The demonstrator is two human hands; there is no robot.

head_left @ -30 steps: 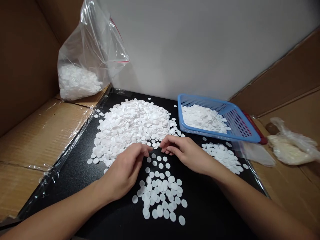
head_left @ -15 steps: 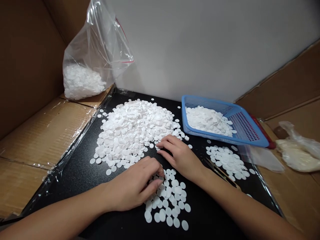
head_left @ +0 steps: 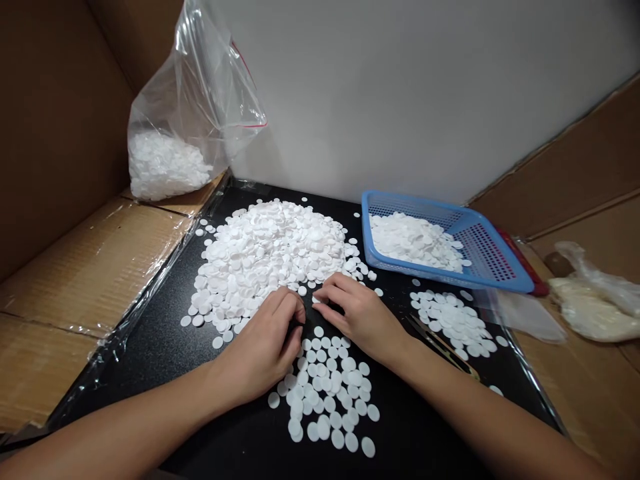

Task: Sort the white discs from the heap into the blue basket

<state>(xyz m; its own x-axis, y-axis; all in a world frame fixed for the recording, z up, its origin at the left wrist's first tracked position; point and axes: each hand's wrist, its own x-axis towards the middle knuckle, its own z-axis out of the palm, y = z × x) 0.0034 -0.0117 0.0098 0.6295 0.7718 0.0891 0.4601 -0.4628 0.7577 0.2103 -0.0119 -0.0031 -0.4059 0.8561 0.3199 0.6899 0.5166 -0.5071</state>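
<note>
A big heap of small white round discs (head_left: 270, 250) lies on a black mat (head_left: 150, 333). My left hand (head_left: 265, 347) rests at the heap's near edge with its fingers curled down onto the discs. My right hand (head_left: 355, 313) lies beside it, fingers bent and fingertips touching discs at the heap's right corner. Whether either hand grips a disc is hidden. A spread group of discs (head_left: 327, 390) lies just below both hands.
A blue mesh basket (head_left: 493, 257) at the right holds more discs, with a small pile of discs (head_left: 455, 320) in front of it. A clear bag of discs (head_left: 170, 163) stands at the back left. Cardboard walls surround the mat. Another plastic bag (head_left: 595, 300) lies at the far right.
My left hand went down to the near group of discs, then back up to the heap's edge. My right hand has stayed at the heap's corner.
</note>
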